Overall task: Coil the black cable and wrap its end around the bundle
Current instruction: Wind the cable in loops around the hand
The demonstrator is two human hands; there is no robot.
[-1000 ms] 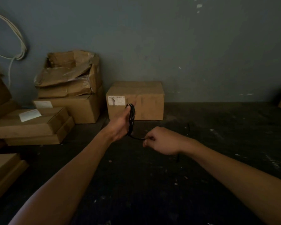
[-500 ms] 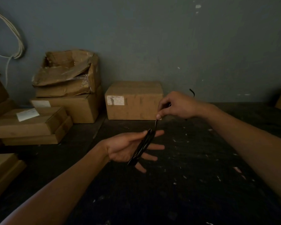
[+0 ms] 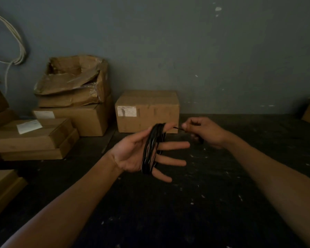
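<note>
The black cable is wound in several loops around my left hand, crossing the palm from the index finger down to the little finger. That hand is held palm up with its fingers straight and spread. A short free strand runs from the top of the loops to my right hand, which pinches the cable end between thumb and fingers just right of the bundle. A bit of the end sticks out below that fist.
A sealed cardboard box stands against the grey wall behind my hands. Stacked boxes and flat cartons fill the left side. White cables hang on the wall at far left. The dark surface lies below.
My right hand has come down from above the bundle and now sits to its right, holding the strand level. My left hand has lifted and turned, showing more of the palm and loops.
</note>
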